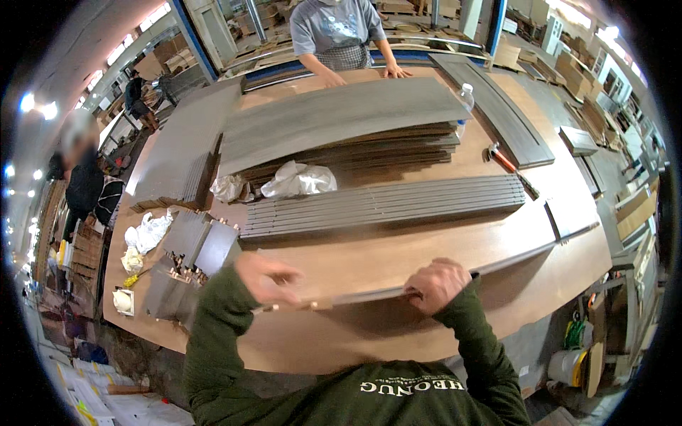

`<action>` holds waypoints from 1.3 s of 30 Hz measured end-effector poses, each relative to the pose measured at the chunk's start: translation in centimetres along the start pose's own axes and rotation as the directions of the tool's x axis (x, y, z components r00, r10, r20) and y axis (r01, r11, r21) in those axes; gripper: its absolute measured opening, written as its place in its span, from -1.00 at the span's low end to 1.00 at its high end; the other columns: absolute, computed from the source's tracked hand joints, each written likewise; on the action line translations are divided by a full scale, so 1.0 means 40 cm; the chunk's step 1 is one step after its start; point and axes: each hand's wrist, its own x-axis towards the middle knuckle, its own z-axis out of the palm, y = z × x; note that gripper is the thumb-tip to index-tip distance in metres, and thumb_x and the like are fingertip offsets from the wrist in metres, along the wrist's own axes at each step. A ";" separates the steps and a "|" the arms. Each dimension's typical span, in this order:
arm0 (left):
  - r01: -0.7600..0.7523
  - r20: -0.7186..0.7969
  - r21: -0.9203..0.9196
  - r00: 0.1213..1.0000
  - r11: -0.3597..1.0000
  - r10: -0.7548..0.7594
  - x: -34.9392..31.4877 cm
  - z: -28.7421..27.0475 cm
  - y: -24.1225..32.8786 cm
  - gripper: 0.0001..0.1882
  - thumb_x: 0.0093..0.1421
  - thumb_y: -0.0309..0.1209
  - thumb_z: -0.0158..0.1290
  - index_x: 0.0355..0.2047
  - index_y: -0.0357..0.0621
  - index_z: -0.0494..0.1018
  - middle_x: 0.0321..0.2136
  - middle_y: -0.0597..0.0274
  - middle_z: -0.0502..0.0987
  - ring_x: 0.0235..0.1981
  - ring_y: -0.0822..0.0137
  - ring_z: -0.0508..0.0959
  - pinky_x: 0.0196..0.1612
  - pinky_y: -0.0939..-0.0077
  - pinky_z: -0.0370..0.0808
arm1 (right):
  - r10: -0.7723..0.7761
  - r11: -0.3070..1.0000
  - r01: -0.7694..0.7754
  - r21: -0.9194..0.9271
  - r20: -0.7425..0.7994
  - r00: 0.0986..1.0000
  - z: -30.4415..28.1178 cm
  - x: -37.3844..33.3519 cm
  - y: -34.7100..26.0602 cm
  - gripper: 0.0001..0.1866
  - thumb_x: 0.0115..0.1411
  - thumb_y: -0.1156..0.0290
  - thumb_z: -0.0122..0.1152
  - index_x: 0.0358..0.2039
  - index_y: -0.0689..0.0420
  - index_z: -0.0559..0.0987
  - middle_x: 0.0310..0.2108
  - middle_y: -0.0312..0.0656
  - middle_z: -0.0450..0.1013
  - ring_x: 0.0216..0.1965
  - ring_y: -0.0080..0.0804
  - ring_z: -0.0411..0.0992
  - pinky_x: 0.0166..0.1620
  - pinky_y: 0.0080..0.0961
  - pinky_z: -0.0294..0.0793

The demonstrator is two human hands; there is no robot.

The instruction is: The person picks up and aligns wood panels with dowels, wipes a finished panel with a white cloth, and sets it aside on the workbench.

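In front of me a long, narrow grey rail [497, 264] runs crosswise over the table, its left end showing short wooden dowels [313, 306]. My right hand [438, 285] is closed around the rail right of its middle. By the doweled end is my left hand [268, 278], slightly blurred, its fingers and thumb apart with nothing visible between them. Just beyond lies a row of grey slotted rails [383, 206], side by side. Left of my left hand are small grey panels [217, 245] with dowels along their edges.
A stack of wide grey panels [341, 117] fills the table's middle, with crumpled plastic [298, 179] before it. More panels [177, 160] lie left. A hammer [503, 157], a bottle [464, 103] and a framed door panel [497, 106] are right. A co-worker [337, 35] stands opposite.
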 end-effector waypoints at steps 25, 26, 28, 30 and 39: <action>0.044 -0.393 0.359 0.913 0.932 0.108 0.221 0.288 -0.425 -0.32 -0.28 -0.06 0.26 -0.15 -0.12 0.35 -0.27 0.11 0.33 -0.18 0.10 0.34 -0.05 0.18 0.25 | 0.133 0.991 -0.132 -0.027 0.083 0.988 -0.017 0.021 -0.059 -0.84 -0.37 0.38 0.27 -0.66 0.00 0.50 -0.65 -0.31 0.43 -0.56 -0.27 0.39 -0.39 -0.40 0.37; 0.054 -0.345 0.405 0.934 0.913 0.098 0.239 0.288 -0.412 -0.28 -0.28 -0.07 0.27 -0.10 -0.12 0.32 -0.24 0.08 0.33 -0.16 0.08 0.34 -0.04 0.18 0.25 | 0.140 0.990 -0.138 -0.029 0.091 0.986 -0.019 0.025 -0.060 -0.84 -0.37 0.38 0.27 -0.66 0.00 0.50 -0.65 -0.30 0.43 -0.57 -0.27 0.39 -0.39 -0.40 0.37; 0.154 -0.157 0.437 0.983 0.886 -0.094 0.272 0.273 -0.391 -0.19 -0.25 -0.07 0.25 0.01 -0.15 0.23 -0.15 -0.01 0.29 -0.08 0.04 0.31 0.02 0.20 0.21 | 0.127 0.992 -0.124 -0.035 0.075 0.989 -0.016 0.034 -0.064 -0.82 -0.41 0.38 0.29 -0.67 -0.02 0.50 -0.66 -0.32 0.43 -0.58 -0.28 0.38 -0.39 -0.41 0.38; 0.137 -0.034 0.494 0.990 0.859 -0.139 0.296 0.249 -0.377 -0.21 -0.23 -0.08 0.23 -0.01 -0.17 0.25 -0.14 -0.01 0.30 -0.06 0.05 0.30 0.04 0.20 0.19 | 0.109 0.993 -0.108 -0.048 0.011 0.994 0.000 0.032 -0.052 -0.78 -0.48 0.38 0.33 -0.69 -0.04 0.50 -0.69 -0.35 0.42 -0.61 -0.30 0.38 -0.39 -0.42 0.40; -0.259 -0.163 0.645 0.873 0.719 0.460 0.173 0.077 -0.395 -0.25 -0.48 0.08 0.20 -0.34 -0.27 0.41 -0.46 -0.08 0.35 -0.40 0.04 0.39 -0.41 0.16 0.32 | 0.224 0.947 -0.228 -0.227 -0.046 0.974 -0.102 -0.097 0.140 -0.75 -0.16 0.15 0.23 -0.48 0.00 0.51 -0.49 -0.32 0.43 -0.28 -0.33 0.41 0.13 -0.18 0.09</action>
